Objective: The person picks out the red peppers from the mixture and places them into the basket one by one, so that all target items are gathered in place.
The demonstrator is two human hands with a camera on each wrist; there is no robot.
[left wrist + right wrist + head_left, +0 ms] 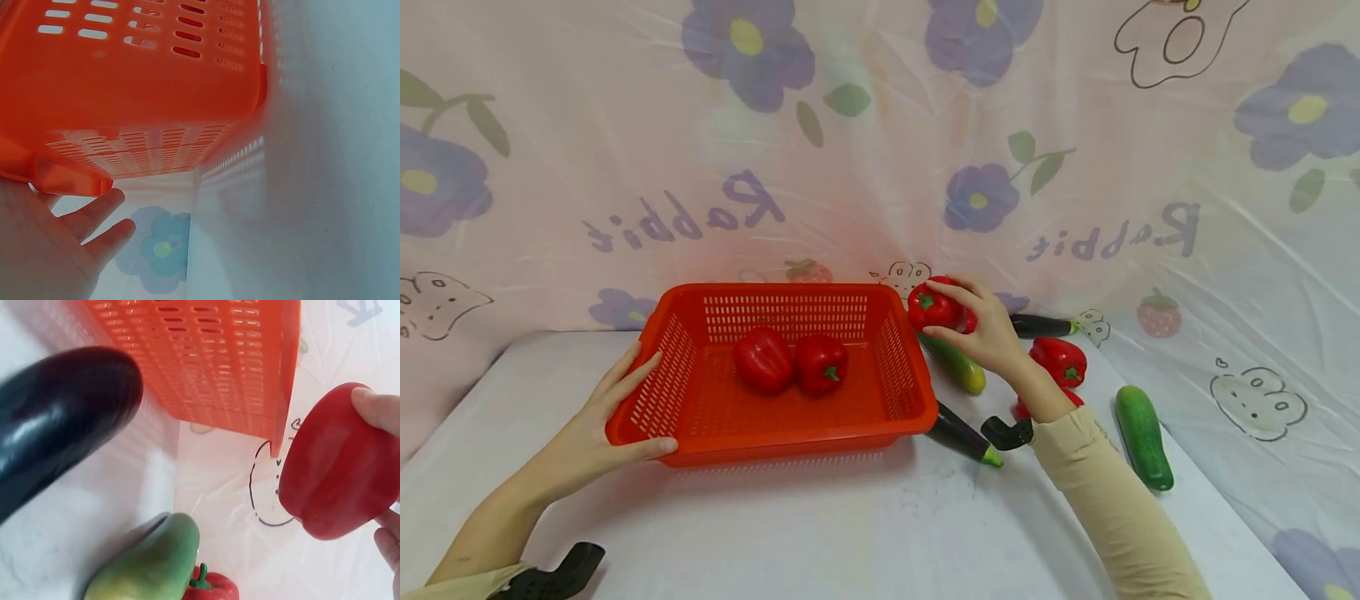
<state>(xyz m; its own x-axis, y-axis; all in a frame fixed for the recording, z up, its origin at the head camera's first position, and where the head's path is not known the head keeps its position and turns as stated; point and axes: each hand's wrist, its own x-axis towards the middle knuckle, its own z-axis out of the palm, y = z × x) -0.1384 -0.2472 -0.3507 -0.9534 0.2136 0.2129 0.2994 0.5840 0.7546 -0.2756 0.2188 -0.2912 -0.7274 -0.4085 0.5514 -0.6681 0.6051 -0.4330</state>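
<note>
An orange-red plastic basket [760, 435] holds two red bell peppers, one at left [763, 360] and one beside it [822, 365]. My left hand [601, 425] rests at its left end, thumb along the front rim and straight fingers at the side rim. In the left wrist view, fingers [103, 212] extend past the rim. With thumb and fingers, my right hand [981, 329] grips a red bell pepper [931, 307], raised beside the basket's back right corner. The right wrist view shows this pepper [340, 465] clear of the basket wall [212, 356].
Right of the basket lie a green-yellow cucumber-like vegetable [958, 365], an eggplant [955, 429] near the front corner and another eggplant [1041, 326] farther back. More red bell peppers [1060, 360] lie beyond my right forearm. A green cucumber [1142, 437] lies near the table's right edge. Printed cloth [880, 167] hangs behind.
</note>
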